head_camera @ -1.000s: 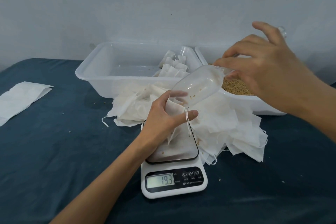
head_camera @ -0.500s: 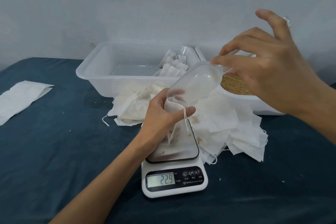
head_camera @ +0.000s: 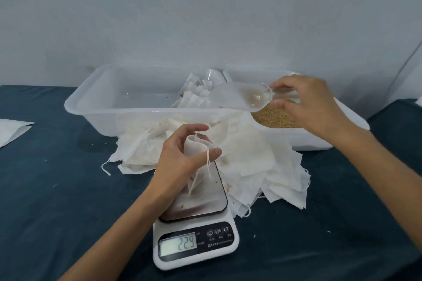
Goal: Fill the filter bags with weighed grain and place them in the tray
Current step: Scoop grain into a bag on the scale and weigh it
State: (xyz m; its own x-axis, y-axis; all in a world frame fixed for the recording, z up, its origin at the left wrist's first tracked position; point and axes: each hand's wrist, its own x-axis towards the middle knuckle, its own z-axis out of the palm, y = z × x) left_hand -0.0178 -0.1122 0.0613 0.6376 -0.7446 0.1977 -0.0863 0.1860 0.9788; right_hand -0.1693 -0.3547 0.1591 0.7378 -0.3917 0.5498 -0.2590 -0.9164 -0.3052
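My left hand holds a white filter bag upright on the platform of the kitchen scale, thumb and fingers around its open mouth; a drawstring hangs down its front. The display reads 22.9. My right hand pinches the handle of a clear plastic scoop, which looks empty and lies level above the grain tub. Brown grain fills that tub. The clear tray behind holds several filled bags in its right end.
A heap of empty white filter bags lies between the scale and the containers. Another white bag rests at the far left on the dark blue cloth. A few stray grains dot the cloth. A pale wall stands behind.
My right hand lifted the scoop out of the bag's mouth and carried it back right over the grain tub. The reading rose from 19.3 to 22.9. My left hand's fingers loosened slightly.
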